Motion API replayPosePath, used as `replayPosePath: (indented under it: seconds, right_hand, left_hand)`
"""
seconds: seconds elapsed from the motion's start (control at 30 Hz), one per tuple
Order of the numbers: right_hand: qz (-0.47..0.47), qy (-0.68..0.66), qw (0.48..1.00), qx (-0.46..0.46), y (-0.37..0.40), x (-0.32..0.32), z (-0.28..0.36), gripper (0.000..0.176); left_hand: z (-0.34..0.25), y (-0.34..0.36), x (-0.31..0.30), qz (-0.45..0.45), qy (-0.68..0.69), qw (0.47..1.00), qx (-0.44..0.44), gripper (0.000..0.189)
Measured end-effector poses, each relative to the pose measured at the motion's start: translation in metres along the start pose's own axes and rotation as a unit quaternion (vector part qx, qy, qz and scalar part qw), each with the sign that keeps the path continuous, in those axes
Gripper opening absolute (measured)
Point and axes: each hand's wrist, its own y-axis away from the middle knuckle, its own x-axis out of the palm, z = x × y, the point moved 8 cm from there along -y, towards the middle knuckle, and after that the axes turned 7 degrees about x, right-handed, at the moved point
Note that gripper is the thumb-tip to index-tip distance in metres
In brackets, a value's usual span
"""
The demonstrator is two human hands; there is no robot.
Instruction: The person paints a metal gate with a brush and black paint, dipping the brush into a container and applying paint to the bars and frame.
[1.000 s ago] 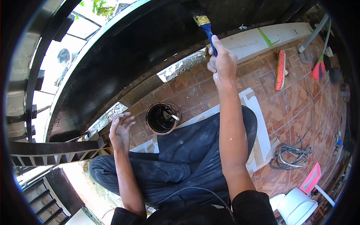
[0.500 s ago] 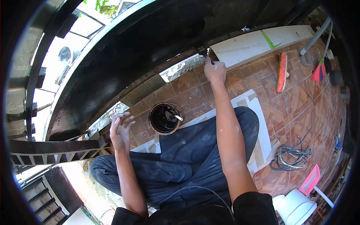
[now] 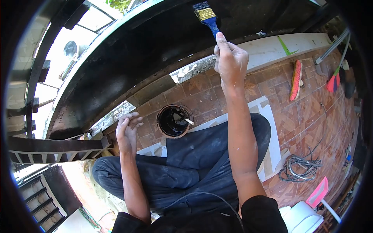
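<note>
A flat paintbrush (image 3: pixel 210 24) with a blue handle and a gold-coloured ferrule is gripped in my right hand (image 3: pixel 232 64). Its dark bristles are up against the black panel (image 3: pixel 151 46), which curves across the view in front of me. My left hand (image 3: pixel 127 132) hangs over my left knee with loosely curled, parted fingers and holds nothing. Between my hands, a round pot (image 3: pixel 173 121) of black paint stands on the tiled floor. A white stick-like object (image 3: pixel 189 121) lies across the pot's right rim.
A white board (image 3: pixel 268 50) with a green strip lies along the panel's foot. To the right are a pink-red brush head (image 3: pixel 296 79), a coiled cable (image 3: pixel 299 167), a pink dustpan (image 3: pixel 318 192) and a white bucket (image 3: pixel 303 219). White sheeting (image 3: pixel 272 143) lies under my legs.
My right hand has lifted the paintbrush from the panel's lower edge up its black face. The left hand has barely moved.
</note>
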Motion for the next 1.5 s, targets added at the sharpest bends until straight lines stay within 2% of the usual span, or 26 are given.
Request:
replayPosePath:
  seconds: [0.07, 0.17, 0.2, 0.27, 0.3, 0.47, 0.5, 0.63, 0.7, 0.73, 0.8, 0.83, 0.9, 1.0, 1.07, 1.13, 1.2, 1.27, 1.37, 1.43, 1.5]
  right_hand:
    - [0.003, -0.006, 1.0, 0.019, -0.007, 0.003, -0.015, 0.05]
    - [-0.028, 0.104, 0.994, 0.01, -0.023, 0.01, -0.053, 0.048]
    - [-0.027, 0.105, 0.994, 0.01, -0.025, 0.011, -0.066, 0.048]
    - [-0.052, 0.212, 0.975, 0.028, -0.027, 0.008, -0.083, 0.046]
    - [-0.043, 0.22, 0.97, 0.091, -0.023, 0.006, -0.091, 0.045]
    - [-0.065, 0.311, 0.942, 0.113, -0.032, -0.004, -0.139, 0.045]
    - [-0.082, 0.34, 0.93, 0.113, -0.03, -0.006, -0.137, 0.046]
    - [-0.074, 0.333, 0.936, 0.088, -0.026, -0.006, -0.115, 0.049]
    - [-0.081, 0.224, 0.971, 0.032, -0.027, -0.007, -0.079, 0.037]
    - [-0.081, 0.223, 0.971, 0.032, -0.029, -0.007, -0.068, 0.037]
    - [-0.096, 0.094, 0.991, -0.004, -0.033, -0.016, -0.047, 0.04]
    - [-0.096, 0.093, 0.991, -0.003, -0.033, -0.02, -0.04, 0.04]
    - [-0.109, -0.006, 0.994, 0.017, -0.032, -0.033, -0.032, 0.044]
    - [-0.075, -0.082, 0.992, 0.061, -0.028, -0.036, -0.025, 0.045]
    - [-0.081, -0.087, 0.991, 0.065, -0.035, -0.035, -0.034, 0.044]
    - [-0.128, 0.056, 0.99, 0.024, -0.046, -0.034, -0.045, 0.044]
    - [-0.128, 0.073, 0.989, 0.024, -0.05, -0.029, -0.057, 0.044]
    - [-0.124, 0.217, 0.968, 0.037, -0.051, -0.027, -0.059, 0.043]
    - [-0.082, 0.307, 0.944, 0.085, -0.073, -0.038, -0.084, 0.042]
    - [-0.066, 0.353, 0.926, 0.113, -0.075, -0.042, -0.078, 0.043]
    - [-0.002, 0.419, 0.899, 0.13, -0.08, -0.039, -0.072, 0.046]
  left_hand:
    - [-0.002, 0.0, 0.001, 0.001, -0.003, 1.0, 0.004, 0.021]
    - [-0.001, 0.001, 0.0, -0.002, -0.006, 1.0, 0.003, 0.021]
    - [-0.001, 0.001, 0.0, -0.002, -0.005, 1.0, 0.002, 0.021]
    - [-0.001, 0.001, 0.0, -0.003, -0.012, 1.0, 0.004, 0.021]
    - [-0.001, 0.001, 0.0, -0.004, -0.011, 1.0, 0.003, 0.021]
    - [0.0, 0.0, -0.001, -0.008, -0.02, 1.0, 0.004, 0.021]
    - [-0.001, -0.001, -0.001, -0.007, -0.021, 1.0, 0.005, 0.021]
    - [-0.001, 0.001, 0.001, 0.006, -0.021, 1.0, 0.003, 0.025]
    - [0.0, 0.002, 0.003, 0.014, -0.018, 1.0, 0.0, 0.026]
    - [0.0, 0.002, 0.004, 0.019, -0.018, 1.0, 0.002, 0.027]
    - [0.0, 0.001, 0.003, 0.024, -0.02, 1.0, 0.002, 0.028]
    - [0.001, 0.001, 0.002, 0.022, -0.017, 1.0, 0.002, 0.029]
    - [0.002, 0.003, -0.001, 0.011, -0.014, 1.0, 0.0, 0.029]
    - [0.005, 0.002, 0.001, 0.016, -0.035, 0.999, -0.006, 0.029]
    - [0.006, 0.001, 0.0, 0.01, -0.038, 0.999, -0.012, 0.029]
    - [0.008, 0.001, -0.001, 0.008, -0.04, 0.999, -0.014, 0.029]
    - [0.007, 0.0, -0.002, 0.007, -0.043, 0.999, -0.015, 0.029]
    - [0.009, 0.001, -0.003, 0.0, -0.049, 0.999, -0.024, 0.029]
    - [0.008, 0.001, -0.002, 0.003, -0.053, 0.998, -0.021, 0.029]
    - [0.009, 0.002, -0.003, 0.002, -0.05, 0.998, -0.023, 0.028]
    - [0.011, 0.001, -0.004, 0.004, -0.053, 0.998, -0.024, 0.028]
